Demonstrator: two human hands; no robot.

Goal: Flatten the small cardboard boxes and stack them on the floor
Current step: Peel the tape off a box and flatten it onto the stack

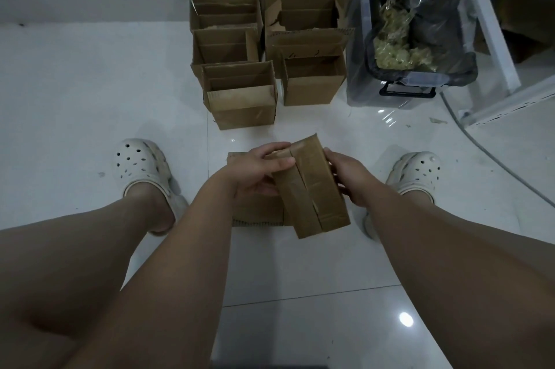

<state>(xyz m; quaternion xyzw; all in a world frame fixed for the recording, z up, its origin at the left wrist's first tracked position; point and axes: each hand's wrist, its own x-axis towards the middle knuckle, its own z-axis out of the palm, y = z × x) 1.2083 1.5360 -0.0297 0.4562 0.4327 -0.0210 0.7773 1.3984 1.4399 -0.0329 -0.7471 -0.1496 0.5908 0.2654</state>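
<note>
I hold a small brown cardboard box with a taped seam (312, 188) between my feet, my left hand (258, 170) wrapped over its upper left corner, my right hand (350, 179) clasping its right edge. Beneath it lies flattened brown cardboard (255, 209) on the white tiled floor (90, 92). Open brown cardboard boxes (240, 95) stand at twelve o'clock.

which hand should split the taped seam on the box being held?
Left, probably. The left hand has its thumb already lying beside the taped seam at the box top; the right hand just braces the side.
</note>
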